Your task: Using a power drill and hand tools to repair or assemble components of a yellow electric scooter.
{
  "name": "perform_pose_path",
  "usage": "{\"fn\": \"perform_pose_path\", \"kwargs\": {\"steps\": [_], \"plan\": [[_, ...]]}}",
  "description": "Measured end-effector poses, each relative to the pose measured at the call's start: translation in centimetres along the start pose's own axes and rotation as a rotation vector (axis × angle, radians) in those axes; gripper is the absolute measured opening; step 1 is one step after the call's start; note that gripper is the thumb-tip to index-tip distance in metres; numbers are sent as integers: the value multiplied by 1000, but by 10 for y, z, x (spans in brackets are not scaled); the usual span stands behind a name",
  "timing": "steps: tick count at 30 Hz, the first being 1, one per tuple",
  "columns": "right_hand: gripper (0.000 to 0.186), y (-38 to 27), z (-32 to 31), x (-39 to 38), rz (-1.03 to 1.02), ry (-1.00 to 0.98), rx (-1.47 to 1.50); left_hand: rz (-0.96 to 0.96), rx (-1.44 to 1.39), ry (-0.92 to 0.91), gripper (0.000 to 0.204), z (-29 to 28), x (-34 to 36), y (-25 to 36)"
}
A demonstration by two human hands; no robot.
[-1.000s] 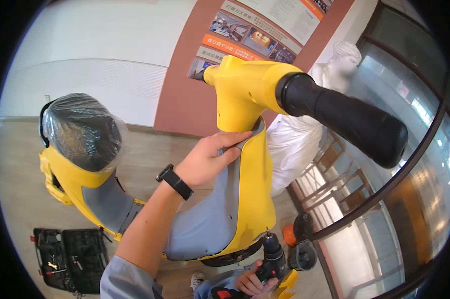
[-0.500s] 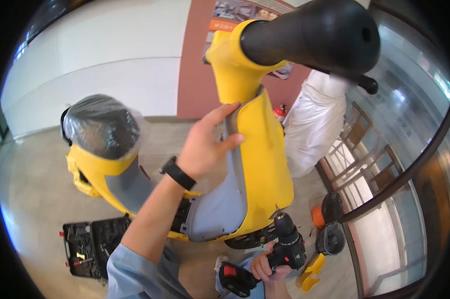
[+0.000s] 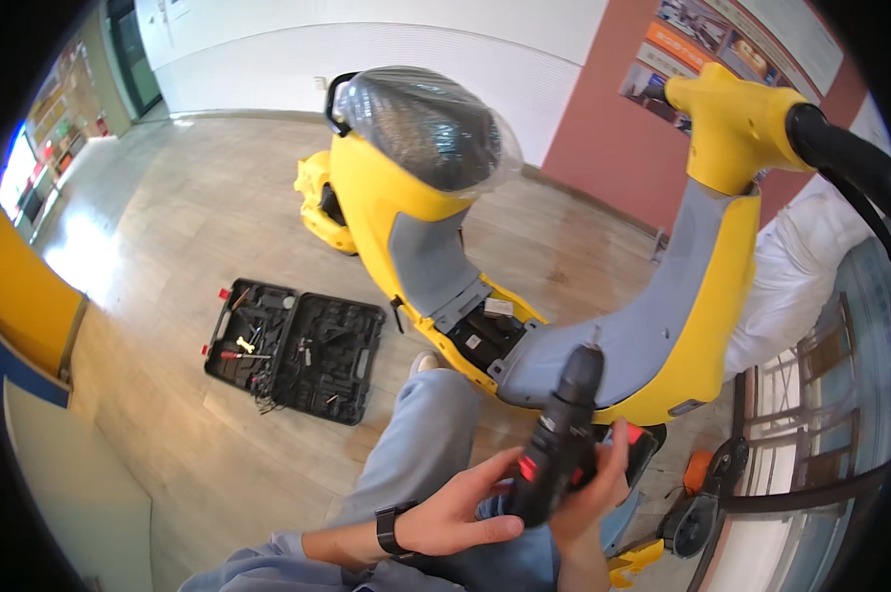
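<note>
The drill (image 3: 564,419) is black with red accents.

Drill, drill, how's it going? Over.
Right hand holds drill. Left hand close beside it, maybe touching. Drill in front of scooter. Open toolbox on floor, off left.

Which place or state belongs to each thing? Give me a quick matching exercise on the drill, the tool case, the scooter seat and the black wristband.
Things:
1. Drill
2. Tool case
3. Scooter seat
4. Black wristband

Places and states:
A. Covered with clear plastic
B. Worn just behind the left hand
C. Gripped by the right hand
D. Lying open on the floor

Pairs: 1-C, 2-D, 3-A, 4-B
</note>
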State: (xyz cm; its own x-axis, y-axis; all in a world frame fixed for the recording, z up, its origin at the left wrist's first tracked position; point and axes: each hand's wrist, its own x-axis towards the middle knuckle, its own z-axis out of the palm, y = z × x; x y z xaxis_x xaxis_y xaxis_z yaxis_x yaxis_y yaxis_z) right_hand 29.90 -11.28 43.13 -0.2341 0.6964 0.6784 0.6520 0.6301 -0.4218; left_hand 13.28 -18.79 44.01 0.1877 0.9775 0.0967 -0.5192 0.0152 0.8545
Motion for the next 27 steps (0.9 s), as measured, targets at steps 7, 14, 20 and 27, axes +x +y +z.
{"fn": "perform_pose_path", "kwargs": {"steps": [7, 14, 20, 27], "plan": [[84, -54, 85, 30, 64, -279, 126, 134, 193, 459, 71, -53, 4, 5], [61, -116, 201, 13, -117, -435, 87, 345, -517, 775, 54, -137, -15, -15], [73, -117, 194, 8, -366, -798, 73, 244, -867, 727, 62, -243, -53, -67], [34, 3, 42, 86, -621, -366, -475, 204, -759, 1172, 38, -403, -148, -186]]}}
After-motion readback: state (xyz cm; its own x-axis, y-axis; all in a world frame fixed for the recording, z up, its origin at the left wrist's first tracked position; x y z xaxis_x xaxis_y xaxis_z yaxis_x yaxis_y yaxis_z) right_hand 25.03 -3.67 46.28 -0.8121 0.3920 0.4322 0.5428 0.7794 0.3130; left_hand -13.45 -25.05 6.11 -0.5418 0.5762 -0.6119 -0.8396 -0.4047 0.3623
